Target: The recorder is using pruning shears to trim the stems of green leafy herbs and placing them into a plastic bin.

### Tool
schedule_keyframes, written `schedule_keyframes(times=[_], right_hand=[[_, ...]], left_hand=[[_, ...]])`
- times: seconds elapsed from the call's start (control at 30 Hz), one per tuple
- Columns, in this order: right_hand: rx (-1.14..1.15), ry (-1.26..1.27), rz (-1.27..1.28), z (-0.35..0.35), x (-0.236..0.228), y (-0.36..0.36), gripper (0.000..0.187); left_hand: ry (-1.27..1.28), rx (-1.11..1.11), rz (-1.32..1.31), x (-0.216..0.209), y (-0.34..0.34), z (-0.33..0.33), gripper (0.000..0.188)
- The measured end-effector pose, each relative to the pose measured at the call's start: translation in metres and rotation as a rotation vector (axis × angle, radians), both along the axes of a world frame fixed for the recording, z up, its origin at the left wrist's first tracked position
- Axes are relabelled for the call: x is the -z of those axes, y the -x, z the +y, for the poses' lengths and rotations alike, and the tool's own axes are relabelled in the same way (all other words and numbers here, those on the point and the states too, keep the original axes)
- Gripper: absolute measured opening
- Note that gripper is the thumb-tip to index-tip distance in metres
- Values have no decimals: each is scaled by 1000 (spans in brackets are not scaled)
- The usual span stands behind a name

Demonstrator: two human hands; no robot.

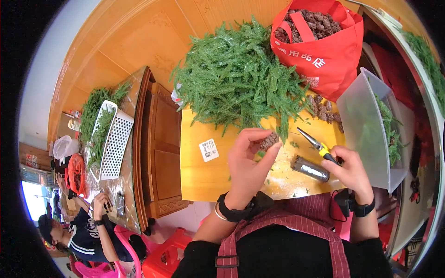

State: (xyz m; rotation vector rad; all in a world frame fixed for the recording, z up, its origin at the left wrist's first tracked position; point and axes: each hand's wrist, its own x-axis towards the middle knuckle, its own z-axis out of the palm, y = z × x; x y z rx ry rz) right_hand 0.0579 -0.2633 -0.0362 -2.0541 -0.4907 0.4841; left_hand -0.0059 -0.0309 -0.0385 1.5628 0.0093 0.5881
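Seen from above, a person in a striped red apron works at a yellow tabletop (pixel 197 178). The left hand (pixel 252 160) pinches a small brown cone (pixel 270 140) between thumb and fingers, raised over the tabletop just in front of a large heap of greenery (pixel 236 76). The right hand (pixel 346 167) is wrapped around the yellow-and-black handles of the pliers (pixel 311 140), whose slim nose points up and to the left, apart from the cone; whether the nose is parted is too small to tell. Good handling here would likely mean a light but steady pinch, since the cone's scales look easy to crush or snap, with the fingertips kept to its sides and away from the pliers' tips. Turning the left wrist a little could bring the cone's end into clear sight, and short, gentle squeezes of the handles should give better control than one hard grip. A dark bundle (pixel 309 168) lies just below the pliers, near the right hand, so a low wrist might knock it. More loose cones (pixel 324 110) lie beyond the pliers, beside the red bag (pixel 320 65), within what looks like easy reach.
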Motion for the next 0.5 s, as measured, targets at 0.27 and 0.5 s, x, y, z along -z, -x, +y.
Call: schedule_keyframes(times=[0.27,0.5], right_hand=[[-37,394,-309,5,37,-10,23],[-41,-114,-167,42,-12,5,27]], left_hand=[[296,112,210,-5,3,8,29],[-102,91,189,-1,6,5,31]])
